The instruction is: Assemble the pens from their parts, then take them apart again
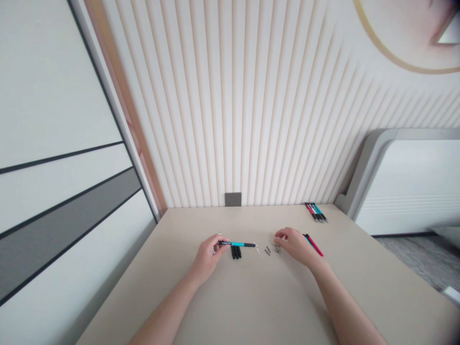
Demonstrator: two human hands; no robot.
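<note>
From the person's head, the camera is looking forward and down: the table [258, 306] is lying near at six o'clock, the wall [233, 96] standing farther off at twelve.

Bare L hand [207, 253] was pinched, thumb vs. fingers; bare R hand [294, 245] had fingers curled, palm down; bare forearms [168, 299] angled inward, fwd.
</note>
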